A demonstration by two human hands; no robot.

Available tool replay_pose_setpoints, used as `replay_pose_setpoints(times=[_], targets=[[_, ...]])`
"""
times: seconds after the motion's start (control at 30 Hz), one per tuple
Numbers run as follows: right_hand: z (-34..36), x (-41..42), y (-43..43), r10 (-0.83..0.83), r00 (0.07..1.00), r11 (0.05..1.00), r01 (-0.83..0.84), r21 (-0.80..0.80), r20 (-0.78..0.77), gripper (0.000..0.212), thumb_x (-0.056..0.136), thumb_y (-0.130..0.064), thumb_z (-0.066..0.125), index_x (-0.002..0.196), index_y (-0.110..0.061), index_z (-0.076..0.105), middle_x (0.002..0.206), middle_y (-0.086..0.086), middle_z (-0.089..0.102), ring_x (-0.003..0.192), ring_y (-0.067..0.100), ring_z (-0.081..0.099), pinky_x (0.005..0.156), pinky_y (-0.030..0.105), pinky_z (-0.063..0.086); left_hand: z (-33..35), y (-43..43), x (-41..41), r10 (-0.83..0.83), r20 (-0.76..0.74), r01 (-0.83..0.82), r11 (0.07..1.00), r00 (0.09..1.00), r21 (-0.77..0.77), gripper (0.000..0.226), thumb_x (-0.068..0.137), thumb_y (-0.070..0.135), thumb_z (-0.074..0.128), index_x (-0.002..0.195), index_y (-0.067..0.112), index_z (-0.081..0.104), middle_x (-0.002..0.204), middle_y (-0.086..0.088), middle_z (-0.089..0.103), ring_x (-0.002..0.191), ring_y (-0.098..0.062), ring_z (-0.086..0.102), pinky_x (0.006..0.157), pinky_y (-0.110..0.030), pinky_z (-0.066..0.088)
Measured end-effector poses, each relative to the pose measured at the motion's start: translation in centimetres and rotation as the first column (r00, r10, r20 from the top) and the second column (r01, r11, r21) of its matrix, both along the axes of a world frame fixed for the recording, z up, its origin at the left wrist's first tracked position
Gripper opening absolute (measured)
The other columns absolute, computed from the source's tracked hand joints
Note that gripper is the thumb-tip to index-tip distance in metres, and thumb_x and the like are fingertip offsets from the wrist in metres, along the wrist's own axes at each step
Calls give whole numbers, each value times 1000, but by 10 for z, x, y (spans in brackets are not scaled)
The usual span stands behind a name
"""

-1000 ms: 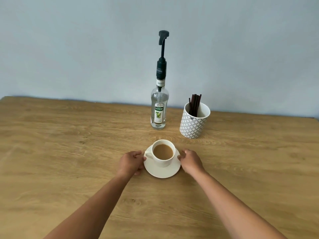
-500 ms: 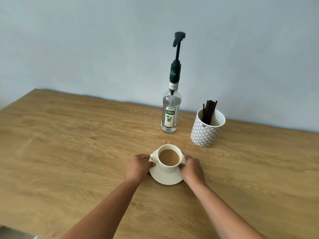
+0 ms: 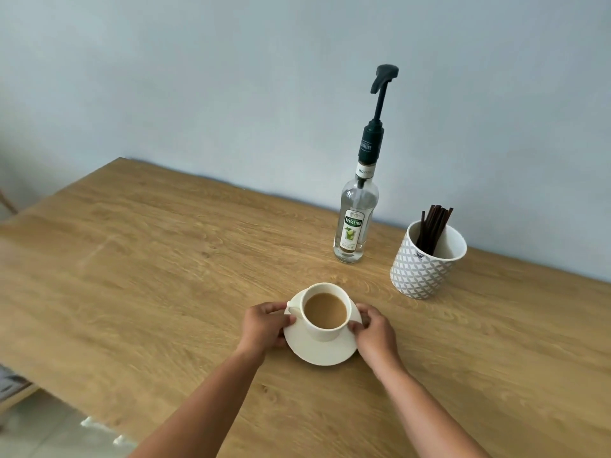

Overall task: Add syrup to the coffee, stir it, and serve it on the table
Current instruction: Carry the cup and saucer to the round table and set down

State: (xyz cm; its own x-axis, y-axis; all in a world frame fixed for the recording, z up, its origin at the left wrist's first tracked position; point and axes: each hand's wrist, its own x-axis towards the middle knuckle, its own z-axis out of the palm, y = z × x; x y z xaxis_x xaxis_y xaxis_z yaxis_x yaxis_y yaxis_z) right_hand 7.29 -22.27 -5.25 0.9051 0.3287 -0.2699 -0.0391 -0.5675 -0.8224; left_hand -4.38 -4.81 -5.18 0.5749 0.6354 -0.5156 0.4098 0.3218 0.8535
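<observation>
A white cup (image 3: 325, 314) of milky coffee stands on a white saucer (image 3: 319, 350) on the wooden table (image 3: 148, 276). My left hand (image 3: 264, 327) grips the saucer's left rim, by the cup's handle. My right hand (image 3: 375, 332) grips the right rim, its fingertips against the cup's side. A clear syrup bottle (image 3: 355, 219) with a tall dark pump stands upright beyond the cup, near the wall. To its right a patterned white holder (image 3: 425, 262) carries several dark stir sticks (image 3: 433, 228).
The table's left edge (image 3: 49, 388) falls away to a pale floor at the lower left. A plain light wall runs along the table's far side. Bare wood stretches left of the cup.
The view has swung left, so the bottle and holder sit further right in frame. My hands have closed in from beside the saucer to hold its rims.
</observation>
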Motion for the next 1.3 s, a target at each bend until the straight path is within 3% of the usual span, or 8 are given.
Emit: replay_pose_setpoints(times=[0.23, 0.43, 0.63, 0.87, 1.07, 1.23, 1.3], targets=[[6, -11, 27, 147, 989, 981, -143, 132, -22, 39, 90, -9, 63, 127, -20, 62, 122, -2, 68, 113, 18, 62, 100, 41, 49, 10, 8, -39, 165, 39, -165, 986, 986, 11, 31, 84, -2, 72, 114, 5, 72, 75, -7, 75, 52, -11, 70, 43, -23, 52], [19, -35, 60, 321, 947, 932, -313, 185, -18, 40, 91, -6, 61, 130, -17, 61, 124, 3, 68, 114, 20, 62, 101, 43, 49, 22, 17, -88, 322, 65, -324, 946, 944, 8, 29, 85, -2, 73, 113, 6, 71, 73, -7, 75, 50, -11, 72, 42, -22, 54], [34, -80, 94, 492, 870, 847, -485, 219, 28, 38, 90, -4, 61, 125, -18, 65, 109, 0, 73, 101, 16, 66, 89, 33, 51, 36, 24, -153, 455, 106, -456, 890, 884, -19, 34, 87, -3, 70, 121, 0, 67, 93, -19, 75, 70, -26, 72, 50, -32, 60], [47, -157, 134, 660, 746, 715, -660, 231, 91, 35, 88, -1, 61, 118, -17, 69, 86, -3, 71, 76, 11, 60, 71, 28, 46, 49, 29, -249, 599, 143, -604, 797, 788, -12, 31, 86, -4, 72, 117, 0, 70, 85, -15, 76, 60, -19, 74, 49, -30, 59], [48, -239, 159, 754, 650, 622, -752, 217, 94, 34, 86, -1, 61, 109, -25, 71, 62, -20, 65, 58, 3, 54, 59, 29, 42, 57, 22, -342, 690, 157, -699, 715, 706, 0, 33, 86, -4, 72, 118, 1, 70, 105, -28, 74, 67, -25, 73, 53, -33, 62], [45, -328, 170, 812, 580, 547, -795, 263, 62, 38, 87, -2, 61, 121, -19, 67, 75, -17, 63, 57, -3, 51, 53, 18, 40, 61, 6, -434, 761, 173, -773, 635, 625, -4, 29, 87, -3, 71, 115, 5, 72, 101, -20, 77, 68, -23, 75, 55, -34, 62], [45, -366, 173, 835, 546, 511, -818, 264, 76, 37, 87, -2, 60, 119, -18, 67, 62, -23, 61, 51, -2, 50, 43, 16, 39, 61, -2, -474, 789, 174, -802, 598, 589, -1, 29, 87, -3, 71, 114, 6, 72, 101, -20, 77, 69, -25, 74, 56, -35, 63]])
